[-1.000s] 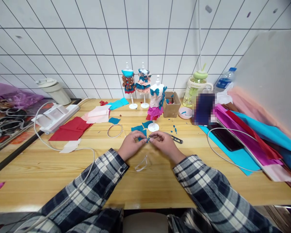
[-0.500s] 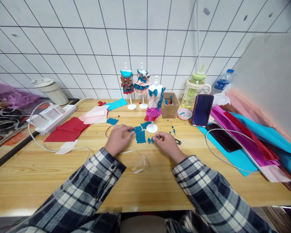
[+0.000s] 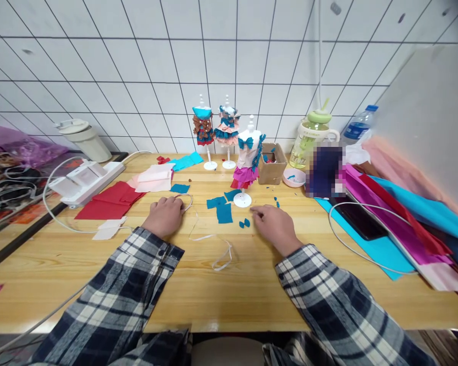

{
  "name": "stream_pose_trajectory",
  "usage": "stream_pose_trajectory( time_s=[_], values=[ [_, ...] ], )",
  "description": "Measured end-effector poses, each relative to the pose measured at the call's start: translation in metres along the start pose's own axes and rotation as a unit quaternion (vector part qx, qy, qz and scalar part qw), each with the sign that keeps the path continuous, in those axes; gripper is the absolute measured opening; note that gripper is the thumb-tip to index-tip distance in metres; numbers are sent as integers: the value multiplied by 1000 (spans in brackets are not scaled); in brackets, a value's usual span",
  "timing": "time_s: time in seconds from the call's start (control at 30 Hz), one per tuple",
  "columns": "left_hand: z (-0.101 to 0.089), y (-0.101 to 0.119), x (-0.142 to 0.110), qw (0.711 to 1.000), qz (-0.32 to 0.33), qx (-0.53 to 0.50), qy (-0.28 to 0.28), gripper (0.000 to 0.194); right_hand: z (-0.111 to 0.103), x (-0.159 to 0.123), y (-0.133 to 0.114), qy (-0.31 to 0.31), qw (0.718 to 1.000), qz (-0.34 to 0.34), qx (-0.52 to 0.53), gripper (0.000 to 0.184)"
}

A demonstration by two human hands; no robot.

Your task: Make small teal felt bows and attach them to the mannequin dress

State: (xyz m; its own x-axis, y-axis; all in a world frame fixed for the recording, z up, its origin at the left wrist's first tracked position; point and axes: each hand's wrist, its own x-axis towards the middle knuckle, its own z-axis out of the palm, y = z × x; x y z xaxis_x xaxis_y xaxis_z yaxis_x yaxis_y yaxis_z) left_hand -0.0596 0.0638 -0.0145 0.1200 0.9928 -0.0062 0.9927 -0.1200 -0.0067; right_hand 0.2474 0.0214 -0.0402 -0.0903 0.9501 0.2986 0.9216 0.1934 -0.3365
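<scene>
My left hand rests on the table with its fingers curled down and the fingertips hidden. A thin pale loop lies against its thumb side. My right hand is on the table, forefinger pointing left near the stand's white base, other fingers folded under; anything beneath them is hidden. Just left of it lies a small teal fabric bow. Teal cloth pieces lie between the hands. Behind them stands a miniature dress form in a white top with teal bows and a magenta and red skirt.
Two more dressed miniature forms stand at the back beside a cardboard box and pink dish. Red cloth and a power strip lie left. A white cord lies in front; a phone and folded fabrics lie right.
My right hand has let go of the teal bow, which now lies on the table. My left hand has left the teal cloth and moved left. The black-handled tool by my right hand is now hidden.
</scene>
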Motion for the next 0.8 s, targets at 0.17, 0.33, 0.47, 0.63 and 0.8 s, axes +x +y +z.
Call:
stream_pose_trajectory(
  time_s=[0.17,0.33,0.47,0.63,0.8],
  values=[
    [-10,24,-11,954,71,-276,97,22,-8,-4,-16,62,987,-67,136,30],
    [-1,65,-35,886,186,-406,129,32,-12,-14,-40,52,934,-105,339,29],
    [9,84,-44,888,190,-407,104,28,-9,-19,-49,16,902,-66,427,28],
    [11,90,-47,830,143,-537,44,29,-1,-21,-54,-17,886,7,464,20],
    [8,98,-51,708,109,-697,-41,48,2,-21,-58,-77,847,13,526,17]
  ],
)
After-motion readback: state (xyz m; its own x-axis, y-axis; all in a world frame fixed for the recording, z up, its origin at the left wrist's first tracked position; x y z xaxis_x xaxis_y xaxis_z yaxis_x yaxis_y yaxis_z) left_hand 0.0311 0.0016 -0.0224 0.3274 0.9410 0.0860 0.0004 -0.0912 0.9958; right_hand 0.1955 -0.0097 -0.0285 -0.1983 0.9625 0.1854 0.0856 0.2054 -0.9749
